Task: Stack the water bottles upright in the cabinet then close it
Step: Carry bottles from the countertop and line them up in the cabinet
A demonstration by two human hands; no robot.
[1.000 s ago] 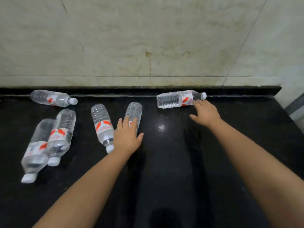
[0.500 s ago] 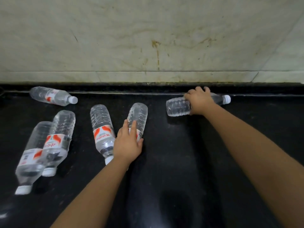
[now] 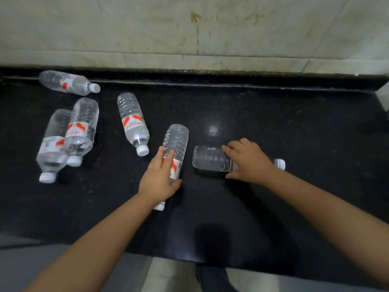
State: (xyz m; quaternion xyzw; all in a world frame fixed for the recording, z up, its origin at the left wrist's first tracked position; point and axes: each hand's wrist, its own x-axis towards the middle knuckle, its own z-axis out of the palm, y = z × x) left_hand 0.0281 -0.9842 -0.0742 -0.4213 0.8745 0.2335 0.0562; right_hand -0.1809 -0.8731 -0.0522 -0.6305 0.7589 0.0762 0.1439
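Observation:
Several clear water bottles with red-and-white labels and white caps lie on their sides on a black stone counter (image 3: 294, 123). My left hand (image 3: 157, 180) grips one bottle (image 3: 176, 140) around its label, cap toward me. My right hand (image 3: 250, 161) holds another bottle (image 3: 208, 158) lying crosswise, cap to the right. A lone bottle (image 3: 132, 121) lies left of these. Two overlapping bottles (image 3: 69, 133) lie further left, and one bottle (image 3: 67, 83) rests by the back ledge. No cabinet is in view.
A stained pale marble wall (image 3: 189, 28) rises behind the counter's raised black back ledge (image 3: 231, 79). The counter's front edge runs across the bottom, with pale floor (image 3: 168, 275) and a dark foot shape below it.
Both hands have closed on bottles and pulled them toward me across the counter. The right-hand bottle has come away from the back ledge. The camera has tilted down, showing the front edge.

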